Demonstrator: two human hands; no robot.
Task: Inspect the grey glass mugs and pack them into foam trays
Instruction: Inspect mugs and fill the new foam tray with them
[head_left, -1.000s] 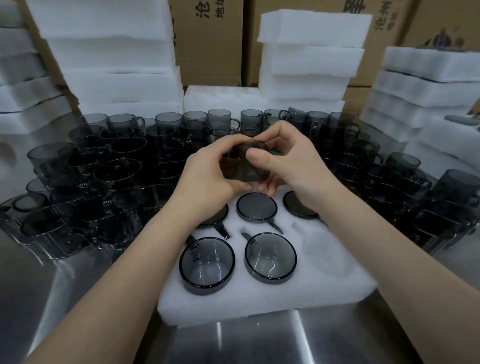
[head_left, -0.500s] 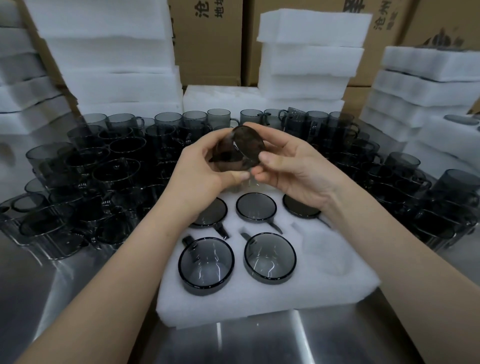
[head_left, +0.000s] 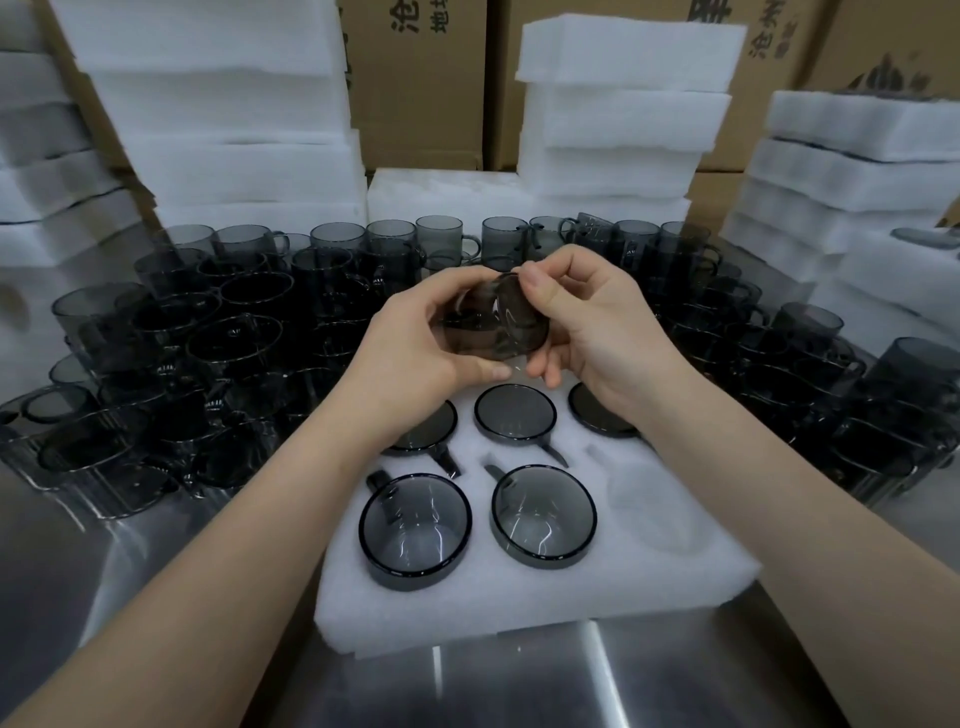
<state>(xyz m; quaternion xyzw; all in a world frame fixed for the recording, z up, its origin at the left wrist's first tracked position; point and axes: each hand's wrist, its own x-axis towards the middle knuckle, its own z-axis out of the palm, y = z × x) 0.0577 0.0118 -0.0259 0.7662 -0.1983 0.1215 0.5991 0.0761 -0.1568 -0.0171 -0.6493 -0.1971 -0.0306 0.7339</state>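
The grey glass mug (head_left: 488, 332) lies on its side in the air above the far edge of the foam tray (head_left: 519, 618), its round base turned toward the viewer and to the right. Half a second ago that base tilted more upward; a second ago the mug was nearly hidden between both palms. The left hand (head_left: 415, 348) grips the mug's body from the left, thumb under it, much as before. The right hand (head_left: 602, 332) has changed its hold: it was cupped palm-up beneath the glass, and now thumb and forefinger pinch the top edge of the base while the other fingers curl below. Nothing in the tray has moved: five packed mugs (head_left: 543, 519) sit in two rows, and the pocket (head_left: 644, 493) at near right is unfilled. Loose mugs (head_left: 234, 332) crowd the steel table (head_left: 519, 691) to the left, far side and right. Foam stacks (head_left: 234, 156) and cardboard boxes (head_left: 421, 88) stand behind.
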